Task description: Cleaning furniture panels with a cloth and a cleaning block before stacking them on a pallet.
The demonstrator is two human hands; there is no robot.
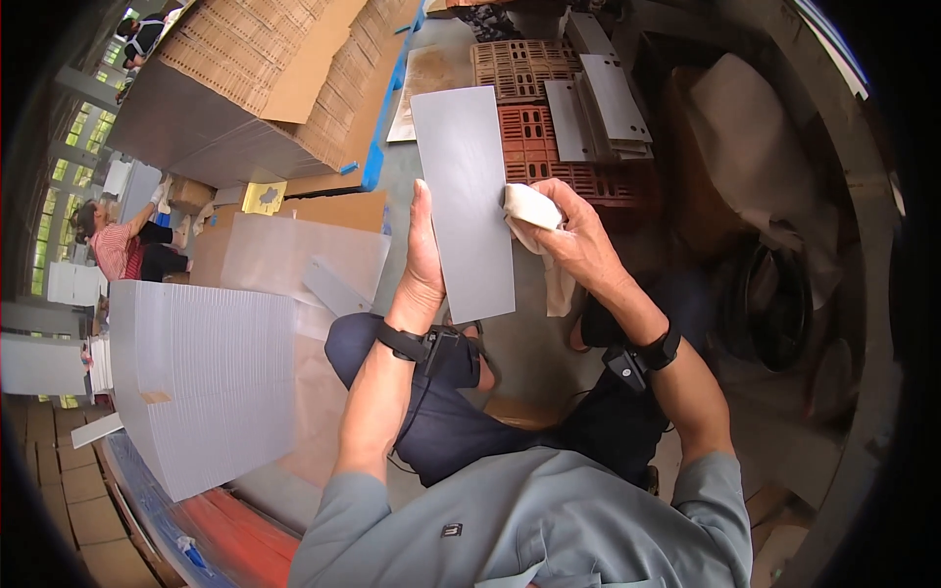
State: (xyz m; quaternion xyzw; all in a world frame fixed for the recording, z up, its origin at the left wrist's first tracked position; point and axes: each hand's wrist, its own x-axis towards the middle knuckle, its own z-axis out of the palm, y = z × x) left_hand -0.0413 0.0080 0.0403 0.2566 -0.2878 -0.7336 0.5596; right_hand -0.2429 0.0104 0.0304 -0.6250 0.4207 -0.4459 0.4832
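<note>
A flat, long grey panel [466, 206] stands nearly upright in front of me, tilted slightly. My left hand [423, 250] grips its left edge, with the thumb along the side and the other fingers hidden behind. Against the right edge, my right hand [578, 230] is closed round a bunched white cloth [533, 207]. A loose end of that cloth hangs below the hand. Both wrists wear black straps with small devices.
To my left stands a tall stack of grey panels [211, 377]. Orange plastic crates [526, 122] ahead carry several light panels [610, 98]. Large cardboard stacks [225, 98] rise at the far left, near a seated person [127, 240]. A draped cloth [750, 127] lies at right.
</note>
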